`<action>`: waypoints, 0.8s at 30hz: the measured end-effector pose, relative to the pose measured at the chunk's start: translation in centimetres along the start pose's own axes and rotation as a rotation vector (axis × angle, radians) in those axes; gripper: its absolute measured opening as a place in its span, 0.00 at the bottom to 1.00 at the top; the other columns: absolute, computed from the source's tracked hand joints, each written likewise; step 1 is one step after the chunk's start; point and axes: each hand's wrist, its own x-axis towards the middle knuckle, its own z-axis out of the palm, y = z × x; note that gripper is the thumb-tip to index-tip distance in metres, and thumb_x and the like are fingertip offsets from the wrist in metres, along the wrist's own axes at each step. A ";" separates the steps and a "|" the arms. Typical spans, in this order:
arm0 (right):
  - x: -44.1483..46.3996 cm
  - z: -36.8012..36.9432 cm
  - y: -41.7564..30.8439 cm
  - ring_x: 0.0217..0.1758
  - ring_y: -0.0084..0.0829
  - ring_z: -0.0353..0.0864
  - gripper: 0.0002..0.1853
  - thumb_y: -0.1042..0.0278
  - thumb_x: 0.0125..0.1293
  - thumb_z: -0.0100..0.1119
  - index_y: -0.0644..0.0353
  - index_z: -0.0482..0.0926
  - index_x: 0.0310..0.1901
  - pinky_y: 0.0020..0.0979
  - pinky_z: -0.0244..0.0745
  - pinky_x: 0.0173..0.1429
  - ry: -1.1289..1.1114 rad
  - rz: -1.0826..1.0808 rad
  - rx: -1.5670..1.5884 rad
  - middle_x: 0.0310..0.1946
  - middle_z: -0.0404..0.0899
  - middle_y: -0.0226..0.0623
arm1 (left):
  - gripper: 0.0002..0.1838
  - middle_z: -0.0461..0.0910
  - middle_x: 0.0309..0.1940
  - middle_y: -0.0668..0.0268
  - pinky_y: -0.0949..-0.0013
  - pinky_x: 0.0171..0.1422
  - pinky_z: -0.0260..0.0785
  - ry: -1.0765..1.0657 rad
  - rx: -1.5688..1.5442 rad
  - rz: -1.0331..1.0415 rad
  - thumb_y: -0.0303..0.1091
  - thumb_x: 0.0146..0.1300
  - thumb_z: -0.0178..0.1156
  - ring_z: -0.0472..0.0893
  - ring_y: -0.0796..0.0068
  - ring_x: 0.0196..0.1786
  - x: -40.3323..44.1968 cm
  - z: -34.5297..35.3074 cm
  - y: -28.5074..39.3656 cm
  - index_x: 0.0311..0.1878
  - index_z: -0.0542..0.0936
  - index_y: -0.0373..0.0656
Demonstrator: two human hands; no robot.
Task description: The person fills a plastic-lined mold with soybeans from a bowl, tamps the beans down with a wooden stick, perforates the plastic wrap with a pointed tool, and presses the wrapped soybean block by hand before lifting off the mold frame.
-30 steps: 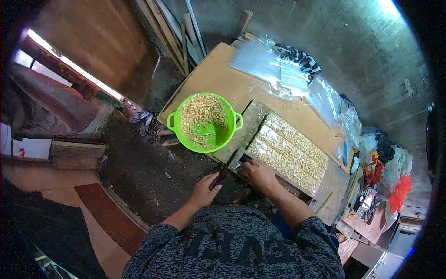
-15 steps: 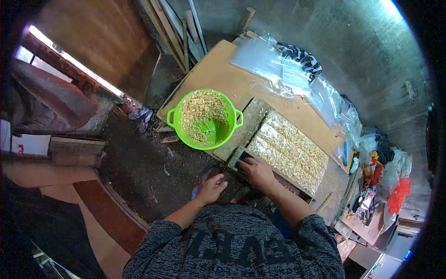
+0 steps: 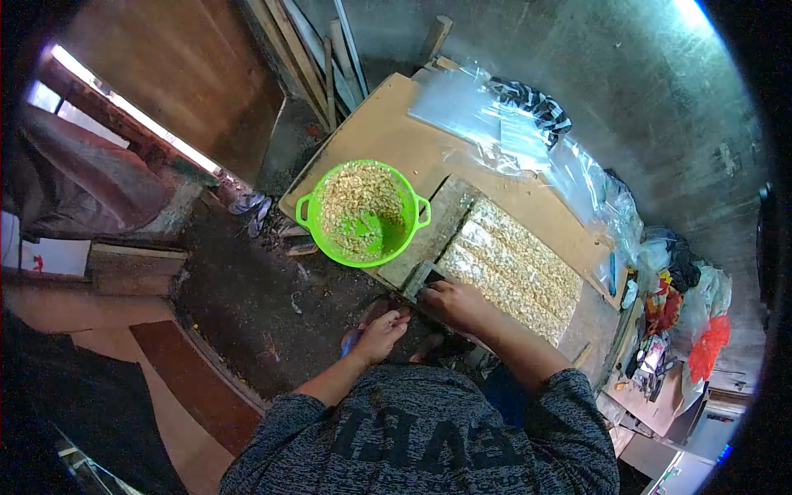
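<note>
My right hand [image 3: 456, 305] is at the near left corner of a wooden frame [image 3: 421, 280], its fingers curled down by the corner. What the fingers hold, if anything, is hidden. Beyond that hand lies a flat slab of pale yellow grains [image 3: 516, 268], pressed in long ridges, with a whitish shiny patch at its left. My left hand [image 3: 382, 337] hangs off the table's near edge, fingers curled together; its contents cannot be made out. Up and left of both hands stands a bright green two-handled basin [image 3: 422, 212], partly filled with loose pale grains.
Clear plastic sheets [image 3: 450, 103] lie along the back of the tan table board [image 3: 371, 124]. Plastic bags [image 3: 709, 342] crowd the right side. A short wooden stick [image 3: 583, 355] lies near the slab's right end. Planks [image 3: 297, 62] lean at the back left.
My right hand has shifted slightly left and towards me, and its forearm now covers more of the frame's near edge. My left hand has barely moved. The basin and slab stay put.
</note>
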 end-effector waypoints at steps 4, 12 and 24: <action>-1.4 -0.9 -1.9 0.47 0.49 0.82 0.18 0.56 0.69 0.60 0.56 0.78 0.54 0.46 0.80 0.47 -0.135 0.286 0.058 0.42 0.79 0.43 | 0.19 0.77 0.60 0.63 0.70 0.68 0.66 -0.048 0.070 -0.040 0.32 0.76 0.54 0.75 0.74 0.61 -0.1 0.4 2.2 0.65 0.72 0.33; -5.5 2.0 -3.7 0.52 0.49 0.81 0.35 0.50 0.49 0.76 0.57 0.74 0.56 0.45 0.80 0.51 0.039 0.326 0.090 0.45 0.79 0.44 | 0.18 0.80 0.52 0.70 0.72 0.55 0.69 -0.072 0.100 -0.094 0.36 0.78 0.53 0.77 0.78 0.54 0.3 0.1 1.0 0.64 0.74 0.38; -7.0 -1.4 -5.3 0.41 0.46 0.82 0.20 0.65 0.58 0.69 0.56 0.77 0.52 0.44 0.80 0.40 0.303 0.263 0.145 0.36 0.79 0.41 | 0.24 0.76 0.58 0.49 0.48 0.63 0.67 0.214 0.919 0.509 0.37 0.65 0.60 0.74 0.45 0.60 -2.0 2.1 4.2 0.63 0.76 0.40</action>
